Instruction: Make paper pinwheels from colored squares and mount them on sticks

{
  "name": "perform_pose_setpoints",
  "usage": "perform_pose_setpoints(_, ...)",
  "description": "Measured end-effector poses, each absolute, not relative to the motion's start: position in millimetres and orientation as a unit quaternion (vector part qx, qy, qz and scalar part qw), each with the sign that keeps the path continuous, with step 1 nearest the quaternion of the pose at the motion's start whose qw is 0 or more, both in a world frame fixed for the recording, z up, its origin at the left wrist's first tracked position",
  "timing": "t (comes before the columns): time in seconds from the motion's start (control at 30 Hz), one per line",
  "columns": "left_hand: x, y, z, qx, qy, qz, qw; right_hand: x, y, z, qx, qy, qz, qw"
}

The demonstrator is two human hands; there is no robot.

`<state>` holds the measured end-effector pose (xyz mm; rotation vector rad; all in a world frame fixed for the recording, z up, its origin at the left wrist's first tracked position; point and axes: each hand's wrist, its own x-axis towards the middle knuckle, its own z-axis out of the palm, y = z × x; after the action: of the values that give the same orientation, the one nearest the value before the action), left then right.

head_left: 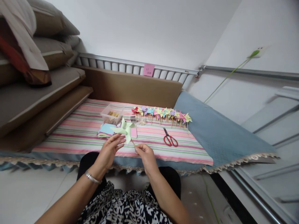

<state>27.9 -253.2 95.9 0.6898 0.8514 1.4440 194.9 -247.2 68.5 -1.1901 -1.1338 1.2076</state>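
Observation:
A pale green paper pinwheel (126, 130) on a thin stick is held up over the striped cloth. My right hand (145, 153) pinches the stick below the paper blades. Just at the pinwheel's lower left is my left hand (112, 147), its fingers stretched and apart; whether they touch a blade I cannot tell. Behind the pinwheel lie a stack of coloured paper sheets (106, 130) and a pink paper pad (134, 133). Red-handled scissors (170, 138) rest to the right of my hands.
A clear plastic box (107, 115) holds short sticks. Several finished pinwheels (163, 113) lie in a row at the back, near small clear containers (142, 120). Cushions (42, 81) are piled on the left. A brown board (130, 85) stands behind the striped cloth (79, 135).

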Motion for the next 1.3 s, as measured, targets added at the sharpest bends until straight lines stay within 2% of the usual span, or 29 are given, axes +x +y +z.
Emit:
perform_pose_setpoints(0.73, 51.1, -242.1, 99.1, 0.284, 0.301, 0.652, 0.636, 181.2, -267.5, 57.4, -0.478, -0.428, 0.551, 0.534)
perform_pose_setpoints(1.1, 56.3, -243.7, 104.8, 0.29, 0.302, 0.643, 0.641, 183.8, -268.1, 62.6, -0.474, -0.439, 0.559, 0.52)
perform_pose_setpoints(1.3, 51.3, -242.7, 98.9, 0.306, 0.334, 0.634, 0.627, 186.3, -263.4, 62.2, -0.476, -0.424, 0.545, 0.544)
